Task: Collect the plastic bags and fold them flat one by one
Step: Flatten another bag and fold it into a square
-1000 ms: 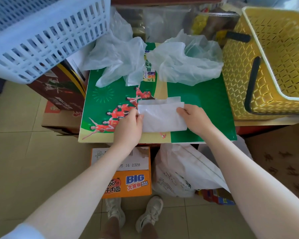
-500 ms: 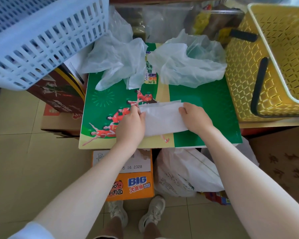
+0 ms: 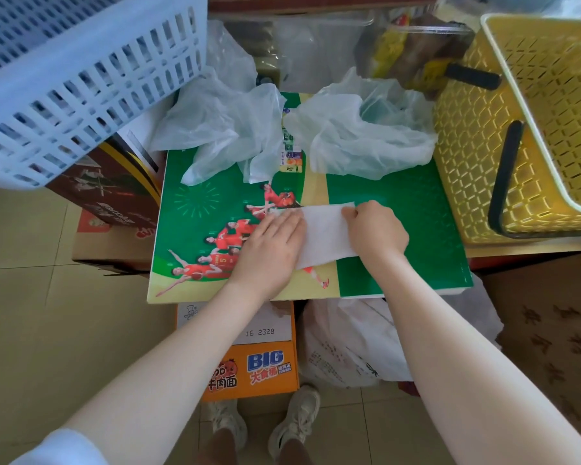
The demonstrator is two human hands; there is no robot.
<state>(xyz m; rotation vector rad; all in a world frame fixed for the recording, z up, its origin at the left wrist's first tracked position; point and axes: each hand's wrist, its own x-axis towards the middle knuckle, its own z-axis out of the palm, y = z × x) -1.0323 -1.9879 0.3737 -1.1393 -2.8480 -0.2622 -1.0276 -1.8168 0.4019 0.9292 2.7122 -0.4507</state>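
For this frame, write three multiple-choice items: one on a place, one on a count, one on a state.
1. Where does the yellow basket stand relative to the green board?
A. to its right B. to its left C. under it

2. How many crumpled bags lie at the board's far edge?
A. one B. two C. four

3. How does the left hand meet the folded white bag?
A. lifts it B. presses flat on it C. is apart

Key: 1 A, basket at right edge; 2 B, left bag and right bag; 3 B, straight fingers lie on it.

Pale beige tiled floor (image 3: 47, 330) in soft daylight; stacked cardboard boxes (image 3: 114, 243) at left; brown patterned mat (image 3: 550, 330) at right.
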